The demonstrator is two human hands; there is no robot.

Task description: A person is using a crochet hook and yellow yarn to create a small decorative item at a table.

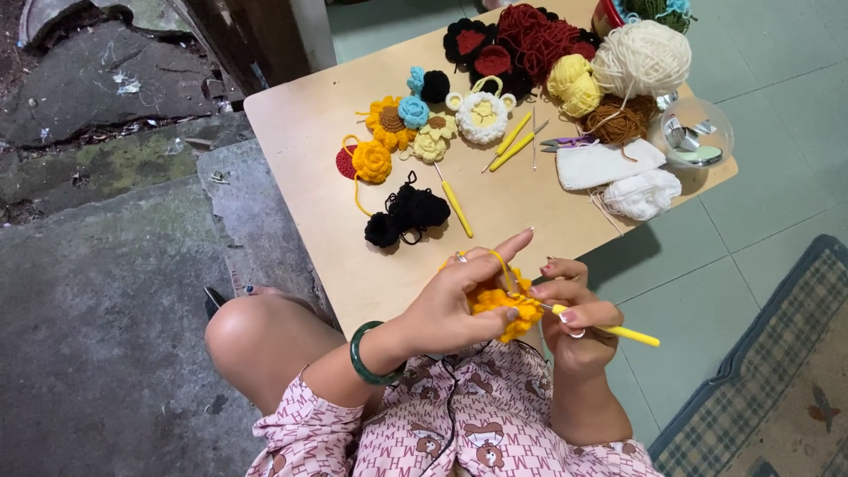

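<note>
My left hand [459, 296] pinches a small orange-yellow crocheted piece [503, 305], with a strand of yellow yarn looped over its raised forefinger. My right hand [572, 318] grips a yellow-handled crochet hook [618, 332], whose tip is at the piece. Both hands work just over the near edge of a low wooden table [309, 150]. A green bangle [364, 353] circles my left wrist.
On the table lie crocheted flowers [389, 124], a black crocheted piece [408, 214], spare yellow hooks [455, 205], yarn balls in cream [641, 56], yellow [574, 84] and dark red [530, 40], white crocheted pieces [640, 193], small scissors [565, 142] and a clear round container [693, 131]. A rug [777, 389] lies to the right.
</note>
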